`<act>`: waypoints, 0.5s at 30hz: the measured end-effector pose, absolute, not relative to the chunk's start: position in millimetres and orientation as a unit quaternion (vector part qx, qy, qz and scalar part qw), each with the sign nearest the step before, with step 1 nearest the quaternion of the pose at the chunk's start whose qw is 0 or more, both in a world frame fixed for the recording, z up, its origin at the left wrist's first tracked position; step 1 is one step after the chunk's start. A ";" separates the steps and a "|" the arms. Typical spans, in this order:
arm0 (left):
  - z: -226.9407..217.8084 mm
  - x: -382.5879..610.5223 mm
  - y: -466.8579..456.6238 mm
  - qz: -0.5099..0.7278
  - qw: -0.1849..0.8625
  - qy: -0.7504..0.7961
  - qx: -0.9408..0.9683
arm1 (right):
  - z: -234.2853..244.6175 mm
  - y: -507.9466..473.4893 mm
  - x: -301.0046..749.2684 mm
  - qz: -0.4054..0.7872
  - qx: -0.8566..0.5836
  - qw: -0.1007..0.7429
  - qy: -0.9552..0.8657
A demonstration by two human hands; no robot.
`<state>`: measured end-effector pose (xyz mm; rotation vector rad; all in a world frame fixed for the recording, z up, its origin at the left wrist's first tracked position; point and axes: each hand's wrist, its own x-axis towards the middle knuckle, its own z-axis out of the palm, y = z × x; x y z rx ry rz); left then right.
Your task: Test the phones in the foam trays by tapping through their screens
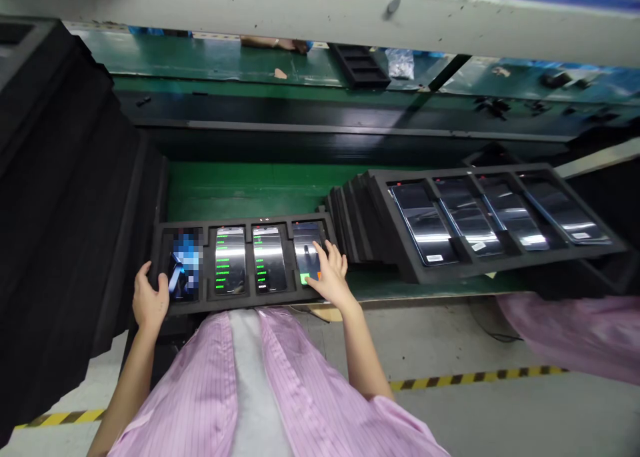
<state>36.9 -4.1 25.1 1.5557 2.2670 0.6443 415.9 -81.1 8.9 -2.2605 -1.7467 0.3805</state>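
Observation:
A black foam tray (247, 299) lies on the green bench in front of me and holds several phones side by side. My left hand (149, 300) grips the tray's left front corner, its thumb next to the leftmost phone (185, 269). My right hand (330, 273) rests with spread fingers on the rightmost phone (306, 251), the thumb touching a green spot low on its screen. The two middle phones (230, 260) (269, 259) show green text on lit screens.
A tilted stack of black trays (400, 257) with several dark phones (500, 217) stands to the right. A tall black tray stack (60, 210) rises on the left. Behind lies a conveyor (350, 120). Someone's pink sleeve (575, 330) shows at right. Yellow-black floor tape (475, 378) runs below.

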 end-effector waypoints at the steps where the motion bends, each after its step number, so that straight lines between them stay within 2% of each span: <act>1: 25.2 36.8 -4.1 0.226 0.159 0.792 0.544 | 9.7 -82.9 416.2 0.133 -0.777 0.120 -0.603; 9: 26.3 37.7 -3.6 0.224 0.165 0.792 0.544 | 8.1 -84.4 426.0 0.072 -0.793 0.193 -0.574; 15: 26.3 37.6 -3.9 0.224 0.165 0.794 0.541 | 6.7 -87.0 418.8 0.022 -0.786 0.205 -0.583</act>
